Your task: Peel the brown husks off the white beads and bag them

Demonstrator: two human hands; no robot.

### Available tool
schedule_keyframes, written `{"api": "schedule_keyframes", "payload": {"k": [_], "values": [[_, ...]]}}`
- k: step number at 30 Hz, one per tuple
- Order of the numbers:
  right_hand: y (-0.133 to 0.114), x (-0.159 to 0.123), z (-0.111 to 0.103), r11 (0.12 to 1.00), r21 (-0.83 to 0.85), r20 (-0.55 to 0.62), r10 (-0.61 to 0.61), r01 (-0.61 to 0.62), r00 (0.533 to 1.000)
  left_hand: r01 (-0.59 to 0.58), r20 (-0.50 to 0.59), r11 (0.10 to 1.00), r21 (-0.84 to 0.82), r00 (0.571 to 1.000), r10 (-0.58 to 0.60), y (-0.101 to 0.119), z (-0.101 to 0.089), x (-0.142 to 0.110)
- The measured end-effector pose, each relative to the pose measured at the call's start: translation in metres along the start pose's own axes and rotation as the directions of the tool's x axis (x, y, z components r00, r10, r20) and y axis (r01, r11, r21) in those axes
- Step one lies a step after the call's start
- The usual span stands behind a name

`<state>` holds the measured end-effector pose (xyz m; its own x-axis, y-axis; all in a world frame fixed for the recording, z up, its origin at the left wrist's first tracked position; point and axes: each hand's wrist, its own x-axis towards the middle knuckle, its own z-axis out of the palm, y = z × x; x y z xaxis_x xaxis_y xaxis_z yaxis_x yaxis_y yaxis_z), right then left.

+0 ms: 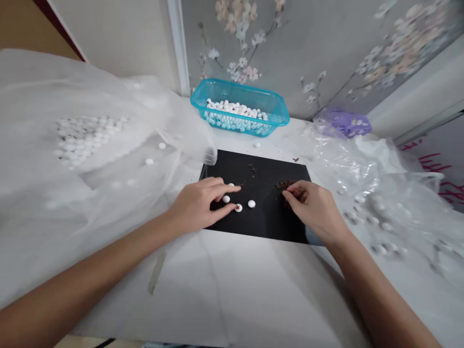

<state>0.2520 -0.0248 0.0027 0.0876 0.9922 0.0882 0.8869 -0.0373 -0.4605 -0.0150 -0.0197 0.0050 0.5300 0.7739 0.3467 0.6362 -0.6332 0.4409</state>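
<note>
A black mat (268, 217) lies on the white table. Several small white round beads (251, 204) sit on it. My left hand (197, 205) rests on the mat's left side, thumb and forefinger apart around the beads, thumb tip touching one bead (238, 208). My right hand (313, 208) is on the mat's right side, fingers pinched together at a small heap of tiny dark red-brown pieces (284, 185). Whether a piece is between the fingertips I cannot make out.
A turquoise plastic basket (279, 116) of white beads stands at the back against flowered wallpaper. A big clear plastic bag (83, 145) with white beads lies left. More clear plastic with beads (380, 227) lies right, a purple basket (350, 123) behind it.
</note>
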Motion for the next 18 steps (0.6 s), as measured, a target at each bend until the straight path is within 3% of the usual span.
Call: {"api": "schedule_keyframes", "payload": {"k": [3,6,8,10,12,15,18], "values": [[-0.002,-0.001,0.000,1.000,0.011,0.003,0.005,-0.005,1.000,0.098,-0.202,0.993,0.058,0.976,-0.085,-0.018,-0.019,0.008],[-0.005,-0.001,-0.001,1.000,0.010,0.003,0.004,-0.004,1.000,0.341,-0.461,0.924,0.171,0.857,-0.231,-0.045,-0.046,0.013],[-0.005,-0.001,-0.001,1.000,0.011,0.000,-0.005,0.005,1.000,0.511,-0.560,0.816,0.270,0.773,-0.298,-0.068,-0.063,0.012],[-0.005,-0.001,-0.001,1.000,0.017,-0.009,-0.008,0.009,1.000,0.603,-0.450,0.712,0.359,0.780,-0.434,-0.095,-0.075,0.005],[-0.005,-0.001,0.000,1.000,0.027,-0.013,-0.007,0.007,1.000,0.614,-0.324,0.700,0.365,0.788,-0.523,-0.122,-0.080,-0.006],[-0.005,-0.002,0.000,0.998,0.065,-0.010,-0.004,0.004,1.000,0.507,-0.255,0.773,0.381,0.862,-0.439,-0.150,-0.080,-0.019],[-0.006,-0.003,-0.002,0.995,0.096,-0.021,-0.003,0.005,1.000,0.444,-0.285,0.806,0.392,0.891,-0.352,-0.144,-0.079,-0.018]]}}
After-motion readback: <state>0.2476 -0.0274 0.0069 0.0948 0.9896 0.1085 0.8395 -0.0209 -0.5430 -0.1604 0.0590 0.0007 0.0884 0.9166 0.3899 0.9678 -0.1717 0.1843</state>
